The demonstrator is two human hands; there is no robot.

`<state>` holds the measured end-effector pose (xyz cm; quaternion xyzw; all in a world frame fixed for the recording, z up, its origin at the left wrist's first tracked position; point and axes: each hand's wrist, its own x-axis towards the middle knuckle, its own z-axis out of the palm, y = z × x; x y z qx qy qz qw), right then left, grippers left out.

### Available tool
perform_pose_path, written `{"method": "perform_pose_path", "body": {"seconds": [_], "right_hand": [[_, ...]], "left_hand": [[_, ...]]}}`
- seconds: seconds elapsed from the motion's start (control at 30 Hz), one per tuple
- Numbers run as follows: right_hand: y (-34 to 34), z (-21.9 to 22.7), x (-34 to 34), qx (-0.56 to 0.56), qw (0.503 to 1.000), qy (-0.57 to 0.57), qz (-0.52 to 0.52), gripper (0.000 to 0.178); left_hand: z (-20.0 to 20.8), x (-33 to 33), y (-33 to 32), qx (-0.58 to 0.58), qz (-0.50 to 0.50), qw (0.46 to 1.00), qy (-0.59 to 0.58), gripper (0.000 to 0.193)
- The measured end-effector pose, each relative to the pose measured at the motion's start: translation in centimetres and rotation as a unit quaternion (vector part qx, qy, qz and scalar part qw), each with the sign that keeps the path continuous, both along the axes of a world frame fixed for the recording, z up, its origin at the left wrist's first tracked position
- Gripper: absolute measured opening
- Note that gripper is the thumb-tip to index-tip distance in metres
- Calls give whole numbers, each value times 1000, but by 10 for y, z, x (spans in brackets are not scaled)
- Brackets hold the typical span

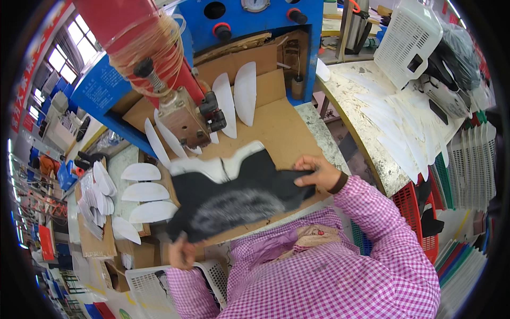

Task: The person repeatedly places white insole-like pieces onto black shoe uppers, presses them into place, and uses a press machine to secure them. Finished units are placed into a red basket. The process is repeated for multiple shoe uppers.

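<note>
A black fabric piece (234, 199), shaped like a flat shoe upper, is stretched out between my two hands over the cardboard-covered work table (289, 130). Its middle bears a whitish smear, and a white lining or edge shows along its far side with a small slit. At its right end, my right hand (319, 175) pinches the cloth between thumb and fingers. My left hand (183, 252) grips the near left corner, somewhat blurred. Just beyond the fabric hangs the metal head (184, 119) of a red and blue machine. White half-moon pieces (245, 94) lean upright behind it.
More half-moon pieces (141, 191) lie at the left, beside a stack of them (95, 199) on cardboard. A side table (350, 85) at the right carries many white pieces and a white basket (409, 42). Red crates (409, 204) stand below it; a white basket (149, 287) sits near my left forearm.
</note>
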<state>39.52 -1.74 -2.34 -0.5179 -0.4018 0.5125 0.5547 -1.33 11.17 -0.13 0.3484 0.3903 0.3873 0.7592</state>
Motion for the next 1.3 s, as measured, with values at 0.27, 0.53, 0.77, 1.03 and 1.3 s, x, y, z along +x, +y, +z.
{"method": "perform_pose_path", "body": {"seconds": [0.27,0.53,0.77,1.03,1.3], "right_hand": [[95,-37,51,-4,991,-127,-46,31],[235,-83,33,-123,886,-389,-221,29],[218,-72,37,-37,921,-267,-282,14],[41,5,40,52,872,-374,-311,12],[-49,50,-65,164,826,-515,-158,23]], "left_hand": [[-32,-36,-23,-65,-79,974,204,25],[-5,-79,-24,51,71,956,281,23],[19,-41,-13,116,65,959,250,19],[37,95,-6,238,-67,961,123,31],[27,194,-23,295,-10,955,28,67]]}}
